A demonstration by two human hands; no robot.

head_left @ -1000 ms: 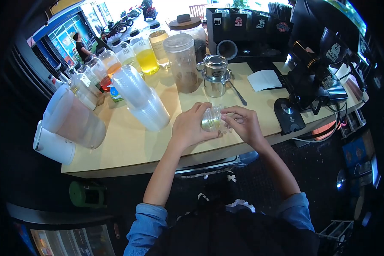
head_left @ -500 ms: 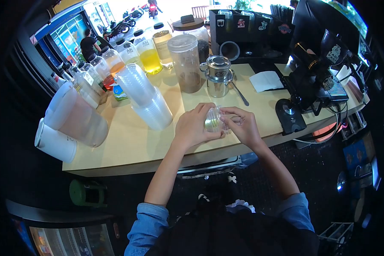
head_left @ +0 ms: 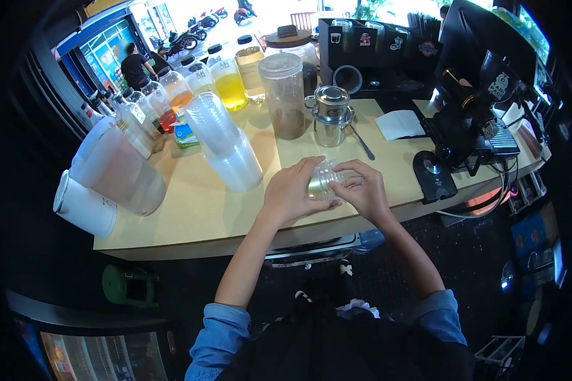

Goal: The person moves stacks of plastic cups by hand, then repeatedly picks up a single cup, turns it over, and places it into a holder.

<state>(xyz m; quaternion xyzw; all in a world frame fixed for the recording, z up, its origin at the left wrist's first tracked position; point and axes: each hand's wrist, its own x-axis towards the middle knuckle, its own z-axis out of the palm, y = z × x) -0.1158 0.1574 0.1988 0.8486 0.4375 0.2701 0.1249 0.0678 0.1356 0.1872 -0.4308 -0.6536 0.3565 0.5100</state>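
Between my hands, low over the front of the counter, is a clear ridged plastic piece (head_left: pixel 320 183), round like a cup or a few nested lids; I cannot tell which. My left hand (head_left: pixel 293 192) wraps its left side, thumb below and fingers over the top. On the other side my right hand (head_left: pixel 361 189) pinches the rim with thumb and forefinger, the other fingers curled. A tall leaning stack of clear plastic cups (head_left: pixel 235 166) stands left of my hands. Behind them is a metal drip coffee filter (head_left: pixel 331 114) with a spoon (head_left: pixel 362 142) beside it.
A lidded jar of brown powder (head_left: pixel 283 101) and bottles of coloured liquid (head_left: pixel 230 89) line the back. At left stand a plastic pitcher (head_left: pixel 124 174) and a white tub (head_left: pixel 86 206). A tamper mat (head_left: pixel 434 178), napkin (head_left: pixel 399 125) and black machine (head_left: pixel 470 114) are right. A person (head_left: pixel 135 68) is outside.
My right thumb and fingers have shifted slightly on the plastic's rim, and it has turned a little. The whole view has moved slightly. The person outside has changed posture.
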